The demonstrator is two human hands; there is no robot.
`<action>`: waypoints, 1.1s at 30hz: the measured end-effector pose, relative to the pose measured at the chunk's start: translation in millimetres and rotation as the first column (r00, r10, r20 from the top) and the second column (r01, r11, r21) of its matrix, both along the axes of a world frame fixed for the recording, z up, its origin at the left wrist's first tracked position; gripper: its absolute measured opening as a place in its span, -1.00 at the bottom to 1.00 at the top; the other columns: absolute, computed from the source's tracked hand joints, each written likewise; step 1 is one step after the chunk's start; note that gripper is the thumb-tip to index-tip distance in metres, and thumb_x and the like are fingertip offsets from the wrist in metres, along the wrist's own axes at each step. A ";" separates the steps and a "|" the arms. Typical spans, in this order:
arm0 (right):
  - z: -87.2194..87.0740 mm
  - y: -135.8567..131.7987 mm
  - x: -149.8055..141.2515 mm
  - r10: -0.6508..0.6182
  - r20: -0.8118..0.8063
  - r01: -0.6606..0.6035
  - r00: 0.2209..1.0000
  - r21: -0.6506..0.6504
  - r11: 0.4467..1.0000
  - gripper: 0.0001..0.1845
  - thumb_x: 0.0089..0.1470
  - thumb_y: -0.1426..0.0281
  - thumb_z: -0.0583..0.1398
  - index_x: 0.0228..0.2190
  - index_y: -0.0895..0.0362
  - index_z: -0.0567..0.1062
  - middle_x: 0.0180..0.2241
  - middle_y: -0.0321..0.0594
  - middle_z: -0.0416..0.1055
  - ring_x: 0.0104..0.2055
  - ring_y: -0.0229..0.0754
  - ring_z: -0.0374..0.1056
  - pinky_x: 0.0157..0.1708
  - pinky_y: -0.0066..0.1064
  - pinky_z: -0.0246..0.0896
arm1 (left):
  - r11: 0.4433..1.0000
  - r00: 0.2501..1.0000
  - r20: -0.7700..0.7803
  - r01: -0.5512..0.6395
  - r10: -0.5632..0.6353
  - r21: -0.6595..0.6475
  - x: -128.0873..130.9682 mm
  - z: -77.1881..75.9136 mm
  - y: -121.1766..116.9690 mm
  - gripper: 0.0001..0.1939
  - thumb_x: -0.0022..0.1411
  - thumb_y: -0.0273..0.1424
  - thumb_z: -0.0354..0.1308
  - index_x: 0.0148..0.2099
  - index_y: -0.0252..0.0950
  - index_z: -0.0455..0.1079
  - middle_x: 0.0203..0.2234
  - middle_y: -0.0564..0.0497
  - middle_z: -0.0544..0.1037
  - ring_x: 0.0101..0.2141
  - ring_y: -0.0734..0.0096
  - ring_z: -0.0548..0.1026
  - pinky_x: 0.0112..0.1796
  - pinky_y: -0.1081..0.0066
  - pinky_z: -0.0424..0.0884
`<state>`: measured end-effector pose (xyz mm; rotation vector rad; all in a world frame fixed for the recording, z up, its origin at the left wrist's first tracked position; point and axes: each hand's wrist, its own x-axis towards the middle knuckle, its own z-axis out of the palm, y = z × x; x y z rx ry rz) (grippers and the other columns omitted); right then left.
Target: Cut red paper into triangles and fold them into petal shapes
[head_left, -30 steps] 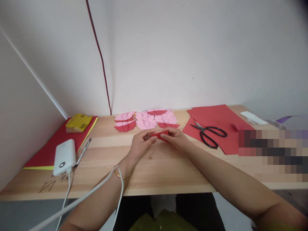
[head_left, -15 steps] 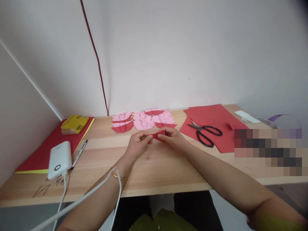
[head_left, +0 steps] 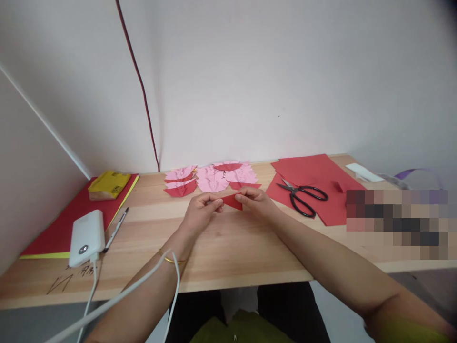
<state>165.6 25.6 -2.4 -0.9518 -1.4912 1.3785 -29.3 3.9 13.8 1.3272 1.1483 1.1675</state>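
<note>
Between my hands, above the wooden table [head_left: 228, 252], is a small folded piece of red paper [head_left: 233, 201]. My left hand [head_left: 204, 209] pinches its left end between thumb and fingers. At its right end, my right hand [head_left: 253, 202] grips it with the thumb on the near face. Just beyond my hands lie several pink folded paper pieces [head_left: 211, 180] in overlapping rows, mixed with red folded paper pieces [head_left: 181, 189]. Black-handled scissors [head_left: 302, 196] rest with blades parted on red paper sheets [head_left: 321, 171], to the right of my right hand.
At left, a yellow packet [head_left: 110, 185] and a white power bank [head_left: 86, 238] lie on dark red sheets [head_left: 53, 233], beside a pen [head_left: 116, 229]. A white cable [head_left: 117, 300] crosses over my left forearm. The wall [head_left: 250, 85] rises behind the table. A blurred patch covers the right side.
My hands have drawn slightly apart, and more of the red paper shows between them. My right thumb has shifted up to its top edge. The things on the table have stayed put.
</note>
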 end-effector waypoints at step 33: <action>-1.5 0.4 0.4 -0.050 0.126 0.033 0.991 0.127 0.991 -0.69 0.06 0.15 0.16 -0.46 0.15 0.46 -0.49 -0.29 0.36 -0.44 -0.28 0.25 -0.39 -0.43 0.13 | 0.990 0.969 -0.248 0.013 0.022 0.141 4.4 1.2 -3.9 -0.81 0.04 -0.29 0.19 -0.41 -0.35 0.42 -0.55 0.06 0.42 -0.50 0.51 0.31 -0.46 0.50 0.21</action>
